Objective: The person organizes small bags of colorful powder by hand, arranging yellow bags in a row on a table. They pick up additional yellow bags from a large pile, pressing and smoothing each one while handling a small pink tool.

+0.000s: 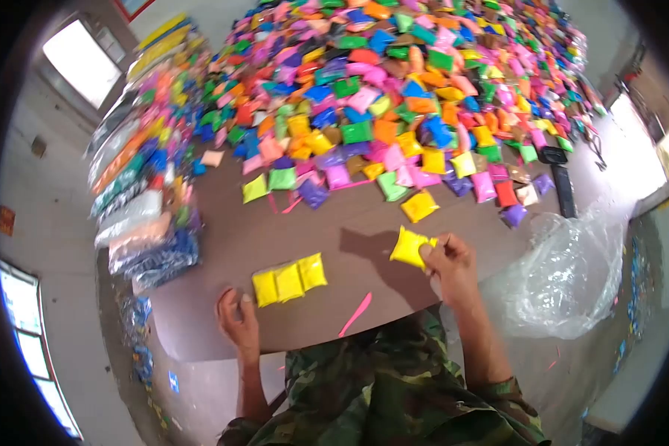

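Observation:
My right hand (456, 266) pinches the corner of a small yellow packet (407, 246), held up above the table with its shadow falling to the left. My left hand (236, 318) is at the table's front edge, fingers loosely curled and thumb apart, with nothing seen in it. Just right of that hand, a row of three yellow packets (289, 282) lies side by side on the brown table (223, 201). Another yellow packet (420, 207) rests behind the held one, near the front of a large heap of small coloured packets (357, 132).
Stacked bags of packets (137, 201) line the table's left side. A clear plastic bag (565, 275) bulges at the right edge. A black strap-like object (563, 189) lies at the right, and a pink strip (356, 314) near the front edge.

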